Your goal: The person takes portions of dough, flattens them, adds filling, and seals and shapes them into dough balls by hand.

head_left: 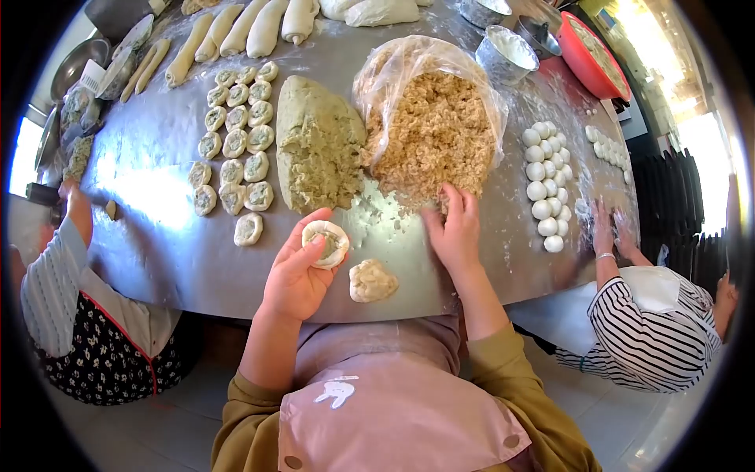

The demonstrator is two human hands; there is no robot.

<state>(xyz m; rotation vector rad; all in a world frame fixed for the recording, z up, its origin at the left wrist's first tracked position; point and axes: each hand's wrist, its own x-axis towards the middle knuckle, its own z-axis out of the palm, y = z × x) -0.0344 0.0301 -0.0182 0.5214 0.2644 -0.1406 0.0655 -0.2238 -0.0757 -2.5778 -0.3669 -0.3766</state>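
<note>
In my left hand (292, 282) lies a round dough wrapper (339, 256), cupped upward with pale green filling in its middle. My left fingers and thumb hold it by the rim. My right hand (458, 234) is at the near edge of a heap of brown crumbly filling (436, 130), its fingers curled around a small bit of it. That heap sits in an opened clear plastic bag (385, 75). Left of it stands a large green mass of paste (314, 134), broken at its near end. A lump of pale dough (372, 282) rests on the table between my wrists.
Rows of filled dough pieces (235, 143) lie to the left, with dough rolls (267, 27) behind. White dough balls (548, 189) are at right, near a co-worker's hands (609, 232). Metal bowls (507, 51) and a red basin (590, 59) stand back right. Another person's arm (76, 208) is at left.
</note>
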